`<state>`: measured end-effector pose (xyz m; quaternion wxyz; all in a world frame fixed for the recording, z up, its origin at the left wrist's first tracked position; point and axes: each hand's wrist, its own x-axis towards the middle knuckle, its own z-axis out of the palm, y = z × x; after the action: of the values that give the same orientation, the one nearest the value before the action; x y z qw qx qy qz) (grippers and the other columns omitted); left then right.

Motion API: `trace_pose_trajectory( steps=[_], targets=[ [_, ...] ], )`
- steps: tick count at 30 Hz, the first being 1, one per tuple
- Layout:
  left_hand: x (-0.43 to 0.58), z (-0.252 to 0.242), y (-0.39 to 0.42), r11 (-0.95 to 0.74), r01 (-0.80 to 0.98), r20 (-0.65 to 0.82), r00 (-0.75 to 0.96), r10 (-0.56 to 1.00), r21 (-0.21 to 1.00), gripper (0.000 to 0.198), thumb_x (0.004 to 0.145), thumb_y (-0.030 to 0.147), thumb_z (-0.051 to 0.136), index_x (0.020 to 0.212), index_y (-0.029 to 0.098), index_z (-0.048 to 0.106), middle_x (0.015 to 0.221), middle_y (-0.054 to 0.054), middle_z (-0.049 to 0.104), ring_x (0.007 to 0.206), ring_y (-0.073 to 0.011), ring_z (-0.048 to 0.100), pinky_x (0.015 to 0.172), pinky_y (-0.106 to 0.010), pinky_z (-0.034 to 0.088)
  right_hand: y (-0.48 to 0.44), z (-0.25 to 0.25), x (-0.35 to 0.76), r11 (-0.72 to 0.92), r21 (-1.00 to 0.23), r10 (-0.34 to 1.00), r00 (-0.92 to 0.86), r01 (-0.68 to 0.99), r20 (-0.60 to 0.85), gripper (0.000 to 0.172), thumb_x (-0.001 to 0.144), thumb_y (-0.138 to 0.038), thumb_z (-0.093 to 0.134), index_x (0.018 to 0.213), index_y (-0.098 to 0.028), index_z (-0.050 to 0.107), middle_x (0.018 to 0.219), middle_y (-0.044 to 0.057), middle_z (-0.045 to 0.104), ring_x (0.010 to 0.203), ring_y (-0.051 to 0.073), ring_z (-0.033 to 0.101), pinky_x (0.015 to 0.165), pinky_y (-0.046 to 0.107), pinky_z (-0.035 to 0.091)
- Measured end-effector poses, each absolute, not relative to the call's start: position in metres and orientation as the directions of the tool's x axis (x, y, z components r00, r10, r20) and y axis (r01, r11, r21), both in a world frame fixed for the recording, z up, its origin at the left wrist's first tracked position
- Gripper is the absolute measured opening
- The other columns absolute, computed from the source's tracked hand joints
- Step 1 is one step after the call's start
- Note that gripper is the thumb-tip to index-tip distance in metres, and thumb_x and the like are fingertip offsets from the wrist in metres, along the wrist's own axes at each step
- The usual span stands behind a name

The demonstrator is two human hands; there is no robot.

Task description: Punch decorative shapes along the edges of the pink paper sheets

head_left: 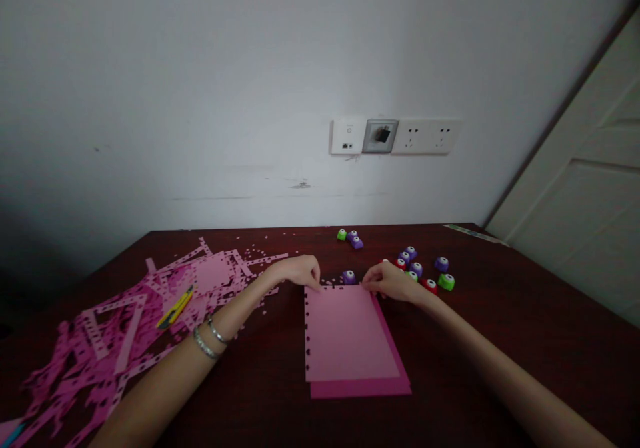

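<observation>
A light pink sheet with holes punched along its left and top edges lies over a darker pink sheet, which shows at the right and bottom. At the top left corner, the bent fingers of my left hand touch the light sheet. My right hand pinches the top right corner of the paper. A purple craft punch stands between my hands, just beyond the top edge. Small punched bits of paper are scattered beside it.
Pink paper strips are heaped at the left, with a yellow cutter on them. Several purple, red and green punches stand beyond my right hand. More punches are near the wall, below the sockets.
</observation>
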<state>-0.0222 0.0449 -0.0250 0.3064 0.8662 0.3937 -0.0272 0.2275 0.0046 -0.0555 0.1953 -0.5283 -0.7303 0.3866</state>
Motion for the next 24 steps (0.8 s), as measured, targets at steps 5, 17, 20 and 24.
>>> trace_pose_trajectory(
  steps=[5, 17, 20, 24],
  targets=[
    [-0.025, -0.028, 0.05, -0.464, 0.74, -0.311, 0.643, 0.7, 0.486, 0.017, 0.063, 0.033, 0.063, 0.058, 0.017, 0.066, 0.05, 0.003, 0.054, 0.05, -0.0083, 0.043, 0.049, -0.021, 0.03, 0.004, -0.058, 0.224, 0.157, -0.732, 0.939, -0.33, 0.664, -0.098, 0.017, 0.071, -0.022, 0.054, 0.07, -0.011, 0.067, 0.057, 0.002, 0.061, 0.042, 0.008, 0.047, 0.039, 0.018, 0.036],
    [-0.026, -0.037, 0.056, -0.475, 0.748, -0.317, 0.64, 0.699, 0.463, 0.023, 0.062, 0.035, 0.063, 0.057, 0.013, 0.064, 0.049, 0.002, 0.05, 0.048, -0.0075, 0.038, 0.049, -0.023, 0.028, 0.004, -0.062, 0.221, 0.173, -0.696, 0.953, -0.297, 0.697, -0.06, 0.017, 0.07, -0.017, 0.05, 0.07, -0.011, 0.066, 0.056, 0.002, 0.061, 0.044, 0.01, 0.05, 0.04, 0.019, 0.037],
    [-0.027, -0.04, 0.058, -0.488, 0.741, -0.322, 0.652, 0.686, 0.462, 0.025, 0.063, 0.036, 0.063, 0.058, 0.012, 0.064, 0.049, 0.002, 0.05, 0.048, -0.0071, 0.036, 0.05, -0.023, 0.028, 0.004, -0.062, 0.22, 0.153, -0.712, 0.953, -0.294, 0.685, -0.079, 0.017, 0.07, -0.017, 0.05, 0.07, -0.011, 0.066, 0.057, 0.002, 0.06, 0.043, 0.009, 0.05, 0.038, 0.018, 0.038],
    [-0.028, -0.042, 0.06, -0.487, 0.743, -0.33, 0.652, 0.682, 0.459, 0.027, 0.063, 0.038, 0.062, 0.057, 0.012, 0.063, 0.047, 0.003, 0.048, 0.047, -0.007, 0.035, 0.05, -0.023, 0.028, 0.003, -0.061, 0.219, 0.142, -0.717, 0.954, -0.287, 0.682, -0.084, 0.017, 0.071, -0.017, 0.049, 0.071, -0.011, 0.065, 0.058, 0.002, 0.061, 0.043, 0.009, 0.05, 0.038, 0.017, 0.038]
  ],
)
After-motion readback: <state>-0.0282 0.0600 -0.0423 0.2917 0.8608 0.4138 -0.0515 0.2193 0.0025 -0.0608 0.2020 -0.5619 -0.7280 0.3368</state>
